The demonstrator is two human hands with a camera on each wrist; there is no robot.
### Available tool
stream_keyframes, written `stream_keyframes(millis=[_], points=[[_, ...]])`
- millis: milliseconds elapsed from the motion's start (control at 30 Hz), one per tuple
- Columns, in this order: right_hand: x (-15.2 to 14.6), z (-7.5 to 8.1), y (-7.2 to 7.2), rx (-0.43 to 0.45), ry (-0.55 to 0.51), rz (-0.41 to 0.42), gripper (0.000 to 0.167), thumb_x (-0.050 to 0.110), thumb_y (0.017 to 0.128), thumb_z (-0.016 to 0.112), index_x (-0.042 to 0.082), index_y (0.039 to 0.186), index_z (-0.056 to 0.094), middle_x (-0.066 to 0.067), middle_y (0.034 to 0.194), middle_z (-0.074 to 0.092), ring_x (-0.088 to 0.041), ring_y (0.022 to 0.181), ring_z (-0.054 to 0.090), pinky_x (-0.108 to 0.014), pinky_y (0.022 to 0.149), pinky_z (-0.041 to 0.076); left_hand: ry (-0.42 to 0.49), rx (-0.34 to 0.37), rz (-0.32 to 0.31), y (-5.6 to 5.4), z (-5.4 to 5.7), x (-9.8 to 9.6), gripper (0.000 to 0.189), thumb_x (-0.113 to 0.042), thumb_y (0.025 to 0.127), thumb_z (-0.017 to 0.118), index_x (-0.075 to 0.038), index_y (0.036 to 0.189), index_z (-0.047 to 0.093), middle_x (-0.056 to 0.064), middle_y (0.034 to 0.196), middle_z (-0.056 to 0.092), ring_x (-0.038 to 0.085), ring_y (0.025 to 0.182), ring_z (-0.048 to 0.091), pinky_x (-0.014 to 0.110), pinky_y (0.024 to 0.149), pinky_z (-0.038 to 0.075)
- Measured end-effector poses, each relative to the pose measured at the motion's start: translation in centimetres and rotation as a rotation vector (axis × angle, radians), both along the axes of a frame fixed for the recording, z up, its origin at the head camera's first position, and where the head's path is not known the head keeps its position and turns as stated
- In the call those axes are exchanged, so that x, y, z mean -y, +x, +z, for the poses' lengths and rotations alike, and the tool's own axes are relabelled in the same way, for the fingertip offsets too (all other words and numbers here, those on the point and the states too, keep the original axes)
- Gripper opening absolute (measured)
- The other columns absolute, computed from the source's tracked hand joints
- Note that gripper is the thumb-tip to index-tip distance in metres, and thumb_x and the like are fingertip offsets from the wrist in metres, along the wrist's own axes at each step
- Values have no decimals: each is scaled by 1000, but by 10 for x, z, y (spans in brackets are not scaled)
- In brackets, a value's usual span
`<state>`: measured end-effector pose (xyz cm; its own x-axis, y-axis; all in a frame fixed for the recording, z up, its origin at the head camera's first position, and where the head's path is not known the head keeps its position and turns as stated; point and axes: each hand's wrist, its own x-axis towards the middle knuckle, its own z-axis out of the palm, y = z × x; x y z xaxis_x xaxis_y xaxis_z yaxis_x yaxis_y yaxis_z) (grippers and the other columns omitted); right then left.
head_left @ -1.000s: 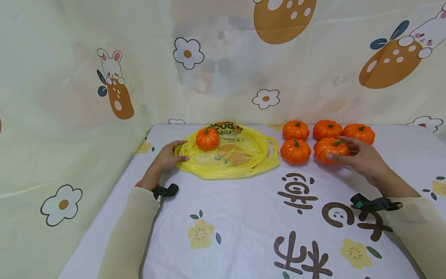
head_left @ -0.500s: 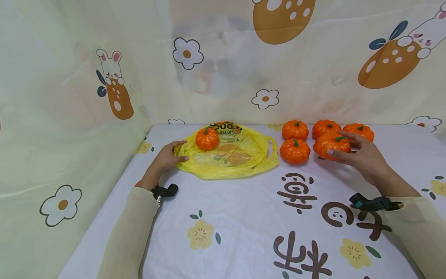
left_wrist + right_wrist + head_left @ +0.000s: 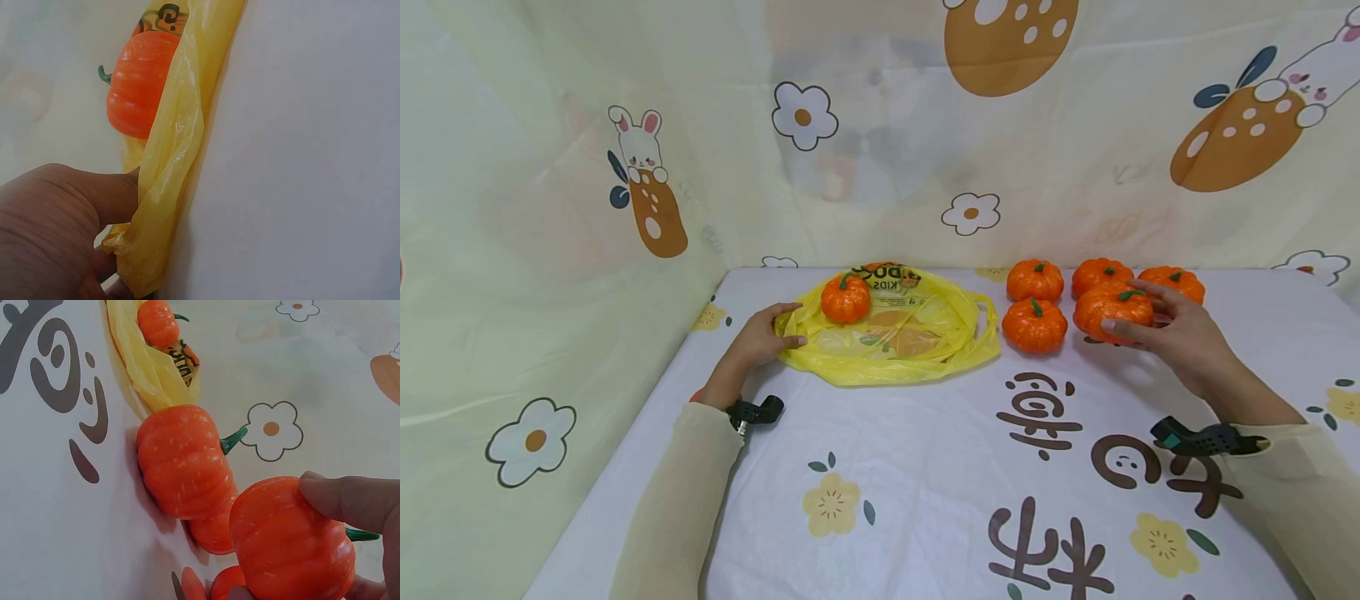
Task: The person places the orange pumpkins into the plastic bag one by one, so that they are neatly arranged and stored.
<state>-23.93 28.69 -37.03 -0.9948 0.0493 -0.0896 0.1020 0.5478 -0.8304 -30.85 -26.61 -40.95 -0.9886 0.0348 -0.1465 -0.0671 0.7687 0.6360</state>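
Note:
My right hand (image 3: 1187, 337) grips an orange toy pumpkin (image 3: 1112, 314) with a green stem, thumb on its near side. The pumpkin is raised slightly off the table; the right wrist view shows the thumb (image 3: 344, 500) on it. On the left, my left hand (image 3: 758, 337) holds the left edge of a yellow plastic bag (image 3: 910, 371) lying flat. Its thumb (image 3: 115, 194) goes behind the bag's rim in the left wrist view, and most fingertips are hidden. A smaller pumpkin (image 3: 846, 300) sits on the left part of the bag.
One pumpkin (image 3: 1034, 326) stands left of the held one. Three more pumpkins stand in a row behind, including the left one (image 3: 1035, 280) and the right one (image 3: 1176, 284). A patterned cloth wall (image 3: 880, 167) rises behind the white-covered table (image 3: 880, 467).
My right hand has lifted the pumpkin slightly off the table, then stayed almost still over the last half second. My left hand and the bag have not visibly moved.

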Motion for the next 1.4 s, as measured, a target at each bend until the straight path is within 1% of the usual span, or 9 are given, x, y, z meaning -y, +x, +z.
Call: stream_keyframes(millis=[167,467,667,800,900,1000,1133,1267,1400], points=[[3,0,0,-14,-23,-3,92,45,91,67,12,158,14,-35,156,17,-54,135,26,-4,62,44,2,6,17,1,0,0,67,-27,88,74,-22,149,44,13,160,32,35,149,26,55,122,20],[6,0,2,-27,-47,-17,97,54,85,69,20,159,16,-31,156,18,-48,134,30,-3,66,46,12,7,25,2,-2,-1,67,-27,89,74,-21,148,44,14,160,32,35,148,27,54,122,20],[8,3,3,-38,-48,-7,92,50,88,68,22,159,17,-31,157,15,-49,133,28,-4,65,47,-9,-1,26,2,-1,0,67,-29,89,73,-23,148,44,13,159,34,35,148,28,55,122,21],[8,4,3,-38,-45,2,93,50,88,68,23,159,15,-31,159,14,-49,134,28,-3,65,47,-6,-12,20,1,0,0,66,-28,89,73,-22,148,44,13,159,34,35,148,28,54,122,21],[7,6,4,-32,-37,14,96,52,86,69,22,159,14,-31,159,14,-50,135,29,-4,66,49,0,-14,12,1,-1,0,66,-27,89,73,-21,148,45,13,159,34,35,148,28,54,122,21],[5,10,3,-30,-5,37,99,51,86,69,17,159,13,-33,158,14,-52,134,29,-5,65,49,-1,-15,10,-1,-2,-1,65,-27,89,73,-21,148,45,13,159,35,35,147,29,53,122,22],[4,18,0,-50,37,68,99,50,88,68,11,158,12,-34,156,19,-52,133,30,-4,64,46,6,-13,14,-2,-3,-2,66,-28,88,74,-22,147,45,12,159,35,34,147,30,53,122,22],[9,25,-5,-76,44,96,94,47,90,67,10,158,14,-32,152,24,-50,132,31,-3,66,44,2,-9,21,-1,-2,-2,66,-28,88,74,-22,147,45,13,159,35,34,147,29,54,122,22],[13,29,-9,-78,53,109,91,44,92,66,12,158,13,-33,152,24,-51,131,32,-4,67,45,-7,-17,12,0,0,-1,66,-28,88,73,-21,148,45,14,159,35,35,147,29,54,122,21]])
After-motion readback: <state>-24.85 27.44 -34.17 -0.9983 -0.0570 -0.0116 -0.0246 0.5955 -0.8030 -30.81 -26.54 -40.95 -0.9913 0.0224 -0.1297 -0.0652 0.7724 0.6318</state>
